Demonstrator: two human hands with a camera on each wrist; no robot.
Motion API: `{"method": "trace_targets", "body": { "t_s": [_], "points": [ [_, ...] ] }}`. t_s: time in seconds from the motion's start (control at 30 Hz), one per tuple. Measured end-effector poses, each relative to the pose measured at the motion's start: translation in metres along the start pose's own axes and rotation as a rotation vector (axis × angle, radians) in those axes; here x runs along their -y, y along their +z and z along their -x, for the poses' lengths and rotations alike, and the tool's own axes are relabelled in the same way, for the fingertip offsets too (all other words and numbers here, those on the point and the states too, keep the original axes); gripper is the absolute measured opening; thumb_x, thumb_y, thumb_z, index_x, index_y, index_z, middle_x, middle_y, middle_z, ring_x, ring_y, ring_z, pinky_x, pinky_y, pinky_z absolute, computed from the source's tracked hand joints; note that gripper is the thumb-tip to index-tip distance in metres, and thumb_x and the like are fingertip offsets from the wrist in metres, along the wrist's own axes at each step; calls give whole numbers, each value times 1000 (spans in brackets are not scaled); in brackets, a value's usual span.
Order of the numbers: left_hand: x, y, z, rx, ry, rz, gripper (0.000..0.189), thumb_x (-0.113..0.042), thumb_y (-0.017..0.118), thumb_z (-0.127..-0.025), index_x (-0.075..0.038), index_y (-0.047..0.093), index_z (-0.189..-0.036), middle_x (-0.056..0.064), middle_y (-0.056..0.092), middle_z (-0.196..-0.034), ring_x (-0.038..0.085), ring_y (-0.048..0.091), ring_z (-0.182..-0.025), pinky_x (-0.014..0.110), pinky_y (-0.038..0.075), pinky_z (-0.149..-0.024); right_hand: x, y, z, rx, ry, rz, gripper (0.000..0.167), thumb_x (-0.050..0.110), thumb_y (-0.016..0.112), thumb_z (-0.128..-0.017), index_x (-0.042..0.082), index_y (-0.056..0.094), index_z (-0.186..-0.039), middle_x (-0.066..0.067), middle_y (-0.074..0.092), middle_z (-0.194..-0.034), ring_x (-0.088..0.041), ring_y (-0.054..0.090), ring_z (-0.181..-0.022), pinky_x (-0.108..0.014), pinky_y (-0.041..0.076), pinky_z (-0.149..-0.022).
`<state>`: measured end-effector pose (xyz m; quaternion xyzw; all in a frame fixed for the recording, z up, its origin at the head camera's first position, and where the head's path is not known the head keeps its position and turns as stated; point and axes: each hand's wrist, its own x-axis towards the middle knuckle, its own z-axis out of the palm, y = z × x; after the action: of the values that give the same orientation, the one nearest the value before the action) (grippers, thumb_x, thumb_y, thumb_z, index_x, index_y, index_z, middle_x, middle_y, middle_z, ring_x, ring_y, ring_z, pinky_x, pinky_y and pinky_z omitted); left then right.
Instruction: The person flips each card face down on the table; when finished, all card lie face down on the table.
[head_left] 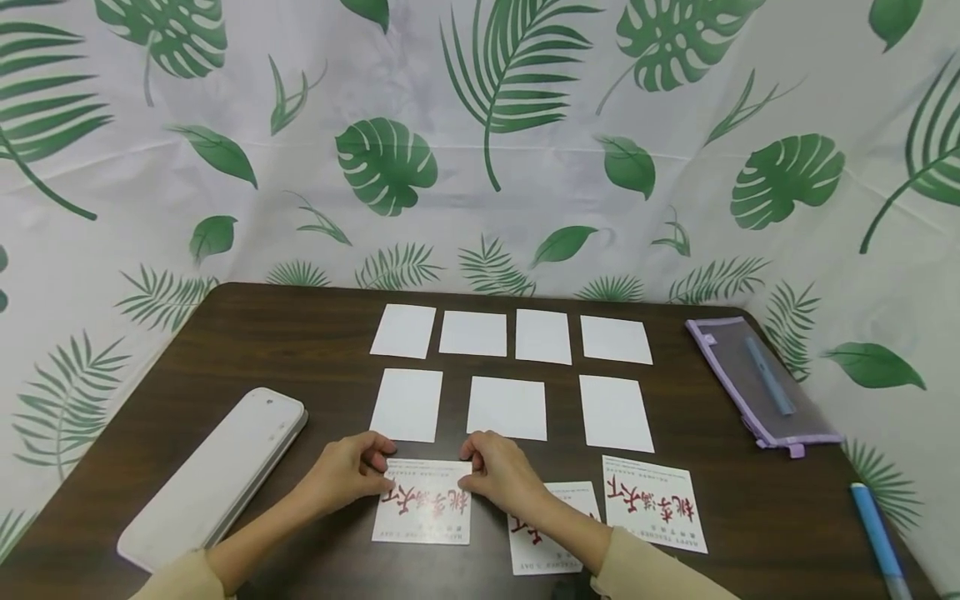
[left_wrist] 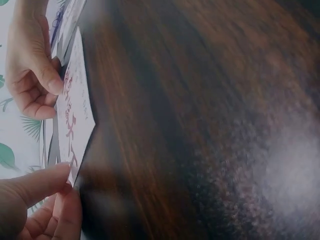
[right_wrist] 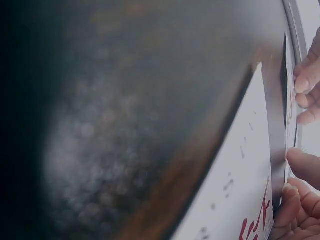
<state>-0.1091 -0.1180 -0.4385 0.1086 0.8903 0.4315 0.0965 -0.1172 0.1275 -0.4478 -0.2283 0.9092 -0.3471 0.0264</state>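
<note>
A white greeting card (head_left: pixel 422 521) with red Chinese characters lies near the front of the table, its print upside down in the head view. My left hand (head_left: pixel 350 471) pinches its left edge between thumb and fingers. At the opposite edge, my right hand (head_left: pixel 504 475) pinches the card the same way. The left wrist view shows the card (left_wrist: pixel 75 110) slightly raised along its near side, with the left thumb (left_wrist: pixel 47 182) on its face. Two similar printed cards lie to the right: one card (head_left: pixel 543 554) partly under my right forearm, another card (head_left: pixel 652 504) beyond it.
Several blank white cards (head_left: pixel 507 408) lie in two rows farther back. A white case (head_left: pixel 213 483) sits at the left. On the right are a purple-edged mesh pouch (head_left: pixel 738 379) with a blue pen inside and a blue marker (head_left: pixel 876 533). A leaf-patterned cloth (head_left: pixel 480 208) hangs behind.
</note>
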Motion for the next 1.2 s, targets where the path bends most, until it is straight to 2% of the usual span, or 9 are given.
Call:
{"method": "trace_targets", "body": {
  "t_s": [0.23,0.47,0.83,0.97,1.1,1.2],
  "points": [
    [-3,2,0,-7,-3,-59,30,0,79,-68,-3,63,-92,0,55,-73,10,51,-63,19,43,-54,0,0,-1,5,-31,18,25,7,80,-71,8,58,-83,3,48,-71,-5,40,-64,-18,37,-56],
    [-2,2,0,10,27,-40,32,1,78,-69,-1,62,-97,1,56,-74,9,53,-63,19,45,-55,1,-1,-1,20,-26,19,27,5,79,-72,8,55,-83,3,48,-72,-6,40,-64,-18,36,-56],
    [-1,4,1,-27,8,-18,31,-2,80,-68,-3,61,-93,1,55,-74,11,51,-63,20,42,-53,-1,-4,0,3,17,-92,21,3,75,-76,9,56,-83,6,52,-69,-3,44,-61,-17,40,-54],
    [-2,0,0,-30,3,57,28,-4,79,-71,-3,60,-92,2,54,-76,13,51,-66,20,42,-54,-3,-7,-1,11,80,-262,16,2,71,-79,4,56,-86,1,54,-71,-4,49,-60,-17,46,-52],
    [-5,-6,-2,42,-4,265,26,-4,72,-79,4,56,-98,6,58,-80,15,55,-71,22,50,-59,-3,-12,-3,34,169,-488,15,0,67,-83,-2,54,-91,-4,56,-73,-9,56,-62,-22,53,-56],
    [-9,-10,-2,89,-50,406,29,-7,68,-84,8,52,-103,8,58,-82,15,57,-73,27,54,-63,-3,-15,-4,34,218,-579,16,-1,66,-83,-4,53,-92,-4,57,-73,-12,58,-63,-24,55,-58]
  ]
}}
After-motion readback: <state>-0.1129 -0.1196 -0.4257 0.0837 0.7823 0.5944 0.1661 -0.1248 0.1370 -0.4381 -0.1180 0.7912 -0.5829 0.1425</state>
